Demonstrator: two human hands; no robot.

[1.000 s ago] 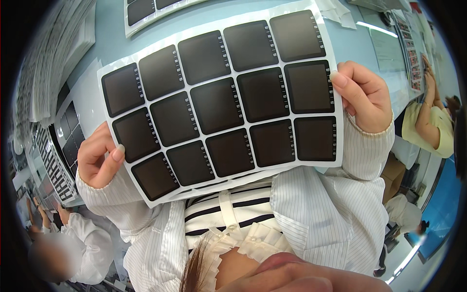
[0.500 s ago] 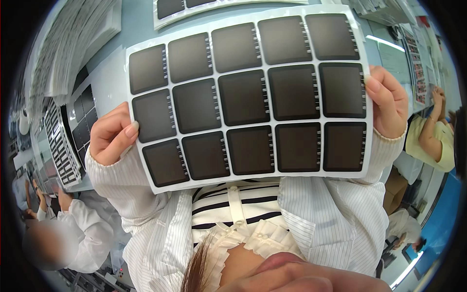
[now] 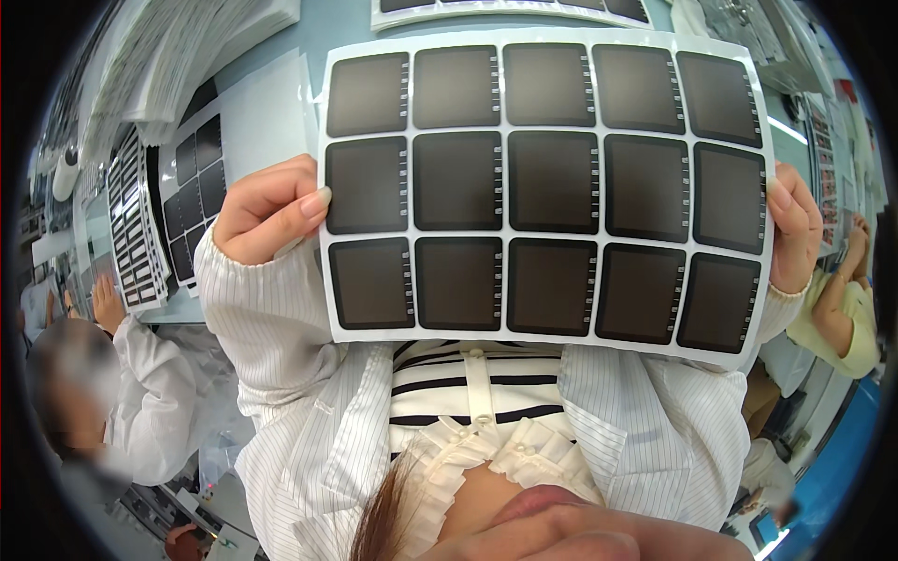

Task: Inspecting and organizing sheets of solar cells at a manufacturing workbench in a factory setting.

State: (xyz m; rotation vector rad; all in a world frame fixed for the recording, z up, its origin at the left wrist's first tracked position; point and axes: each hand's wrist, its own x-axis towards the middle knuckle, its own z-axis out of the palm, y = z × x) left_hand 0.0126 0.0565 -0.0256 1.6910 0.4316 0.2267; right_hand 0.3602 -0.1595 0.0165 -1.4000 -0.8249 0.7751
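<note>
indeed, the left hand (image 3: 271,210) and right hand (image 3: 793,227) pinch the sheet (image 3: 505,234) at its opposite edges; each grip should be light, off its dark squares (image 3: 553,182).

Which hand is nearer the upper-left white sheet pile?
Left hand, below and right of the pile; the right hand is at the far edge of the held sheet.

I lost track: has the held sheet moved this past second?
Yes, the held sheet moved up the picture, nearer the far table sheet; the view shifted too, so how far is unclear.
</note>
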